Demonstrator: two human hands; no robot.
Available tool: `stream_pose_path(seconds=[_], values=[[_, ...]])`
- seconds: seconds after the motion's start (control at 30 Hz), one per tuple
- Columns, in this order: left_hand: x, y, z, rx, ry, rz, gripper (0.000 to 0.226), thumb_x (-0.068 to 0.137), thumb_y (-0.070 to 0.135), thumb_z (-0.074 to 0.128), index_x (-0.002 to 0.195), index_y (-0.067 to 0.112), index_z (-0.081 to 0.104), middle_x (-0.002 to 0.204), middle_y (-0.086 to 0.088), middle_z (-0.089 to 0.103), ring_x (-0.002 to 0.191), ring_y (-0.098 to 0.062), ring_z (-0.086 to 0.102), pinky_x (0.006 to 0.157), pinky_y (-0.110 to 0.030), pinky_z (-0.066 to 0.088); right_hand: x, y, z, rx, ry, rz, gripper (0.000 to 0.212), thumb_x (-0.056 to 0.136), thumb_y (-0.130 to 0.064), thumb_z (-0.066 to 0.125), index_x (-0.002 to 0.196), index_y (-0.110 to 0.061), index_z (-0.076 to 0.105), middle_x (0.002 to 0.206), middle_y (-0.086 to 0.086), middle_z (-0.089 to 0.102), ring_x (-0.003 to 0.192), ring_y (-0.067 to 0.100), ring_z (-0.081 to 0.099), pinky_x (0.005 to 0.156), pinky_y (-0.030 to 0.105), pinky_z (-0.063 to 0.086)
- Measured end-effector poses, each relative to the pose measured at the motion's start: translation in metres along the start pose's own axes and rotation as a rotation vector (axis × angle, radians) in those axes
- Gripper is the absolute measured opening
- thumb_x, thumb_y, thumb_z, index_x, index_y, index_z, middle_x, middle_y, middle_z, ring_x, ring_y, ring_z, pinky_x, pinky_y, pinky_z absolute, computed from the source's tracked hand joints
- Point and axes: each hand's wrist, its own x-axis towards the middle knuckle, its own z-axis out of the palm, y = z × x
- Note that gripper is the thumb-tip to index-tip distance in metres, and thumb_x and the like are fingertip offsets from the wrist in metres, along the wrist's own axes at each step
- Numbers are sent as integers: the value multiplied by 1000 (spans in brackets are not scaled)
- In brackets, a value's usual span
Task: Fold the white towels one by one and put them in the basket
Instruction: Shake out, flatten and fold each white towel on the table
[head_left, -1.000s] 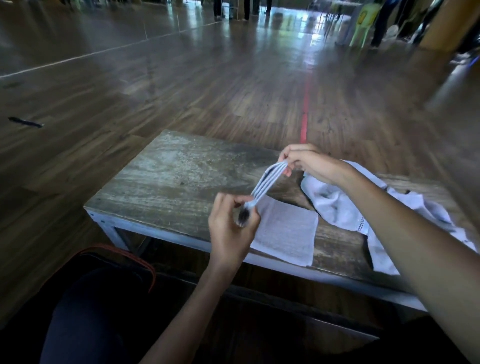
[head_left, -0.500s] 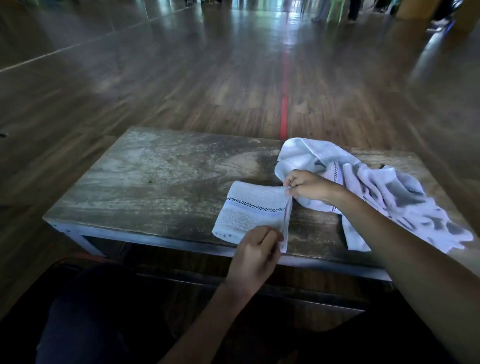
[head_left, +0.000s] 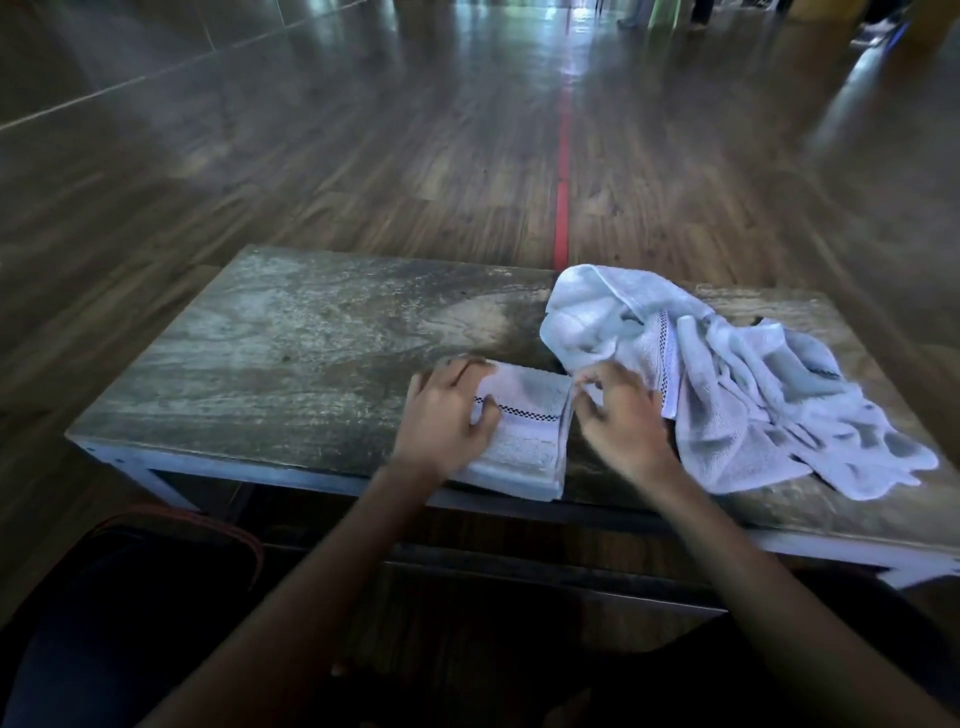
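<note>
A folded white towel (head_left: 524, 431) with a dark checked stripe lies at the near edge of the worn wooden bench (head_left: 311, 353). My left hand (head_left: 441, 415) rests on the towel's left side, thumb on top and fingers around its far left edge. Beside the towel's right edge hovers my right hand (head_left: 621, 421), blurred, fingers spread and holding nothing. Just right of it sits a crumpled pile of white towels (head_left: 727, 384). A dark basket with a reddish rim (head_left: 182, 525) shows at the lower left, below the bench.
The bench's metal frame (head_left: 234, 467) runs along the near edge. Its left half is bare wood. Beyond lies a glossy wooden floor with a red line (head_left: 563, 208). People's legs stand far off at the top right.
The towel, held up and pinched between both hands a second ago, now lies folded flat on the bench. My left hand moved onto its left side; my right hand let go.
</note>
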Motion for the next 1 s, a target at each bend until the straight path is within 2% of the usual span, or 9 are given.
stream_pose_path(seconds=[0.2,0.33,0.4,0.5,0.57,0.63,0.73,0.83,1.0], values=[[32,-36,18,257,-417,420,57,93,47,18,143,28,39,152,2,31,141,-15,27,109,-40,25,-88,-17,32,-294,-161,-320,58,95,-57,24,141,-26,37,152,-7,34,140,11,28,100,44,31],[19,-47,14,250,-520,314,68,90,63,3,149,33,21,158,6,13,145,-10,13,115,-36,12,-77,-8,31,-472,-200,-320,65,95,-62,13,134,-26,51,143,-9,46,135,10,37,102,47,24],[8,-47,6,294,-465,222,69,88,63,10,146,32,31,155,4,24,140,-12,30,109,-40,27,-66,-3,24,-520,-213,-308,67,94,-62,11,126,-27,58,137,-10,53,134,12,41,101,50,21],[-17,-38,-9,382,-285,286,55,86,50,33,118,18,64,120,-6,65,95,-26,67,76,-41,50,-44,-1,11,-574,-235,-282,72,94,-62,7,114,-28,66,133,-10,57,132,14,44,97,57,35],[-34,-31,-20,402,-261,317,52,84,47,34,105,15,68,103,-5,70,83,-28,68,70,-41,53,-27,-2,3,-584,-265,-289,84,91,-65,-5,116,-29,66,139,-7,52,133,15,42,103,55,27],[-45,-16,-34,385,-371,281,60,82,50,25,107,15,67,103,-4,70,88,-28,68,77,-42,51,-9,2,0,-565,-335,-304,93,77,-71,-21,136,-41,45,155,-8,22,145,13,15,110,53,8],[-47,-3,-42,343,-468,187,80,75,56,4,124,20,57,119,0,63,107,-24,61,96,-37,40,8,7,-3,-479,-484,-240,54,91,-64,11,141,-51,26,159,-8,-1,145,12,-7,110,45,-4],[-34,-11,-38,254,-340,65,67,79,53,9,105,24,64,109,3,65,101,-20,61,92,-32,37,15,11,-1,-292,-254,-218,40,95,-37,47,134,-45,43,152,-9,29,140,7,13,102,34,6],[2,-34,-22,29,-244,-106,32,93,34,46,121,28,61,123,6,61,110,-20,58,95,-37,38,24,7,7,-244,-110,-101,27,89,-35,56,116,-33,58,120,-14,58,124,6,37,97,34,15]])
